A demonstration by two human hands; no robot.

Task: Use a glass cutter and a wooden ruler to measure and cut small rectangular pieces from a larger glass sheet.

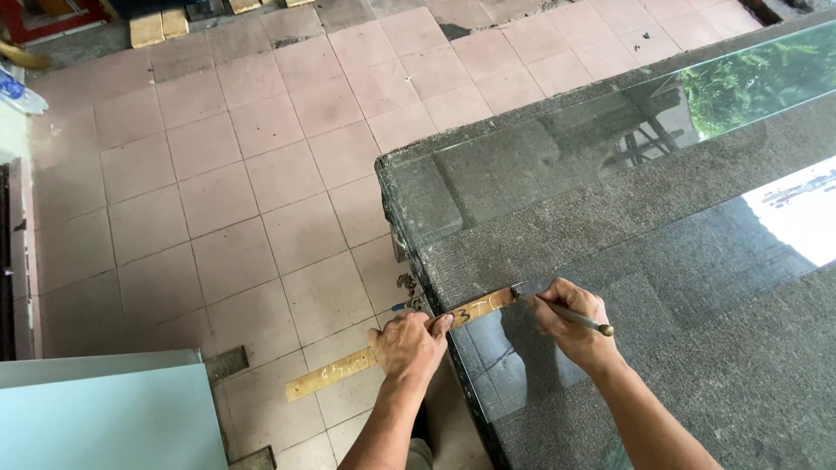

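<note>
A large sheet of glass (662, 252) lies flat on a dark carpeted table (540, 235) and reflects trees and sky. A long wooden straightedge (483, 307) lies across the glass's near left edge and sticks out over the floor. My left hand (407, 345) presses down on the straightedge at the table's edge. My right hand (570, 322) holds a thin pen-like glass cutter (575, 317) with a brass end, its tip on the glass at the far end of the straightedge.
Pink floor tiles (244, 200) spread left of the table. A pale blue-green panel (104, 418) lies at the lower left. Wooden blocks (157, 26) and a red frame (52, 17) sit at the far top left.
</note>
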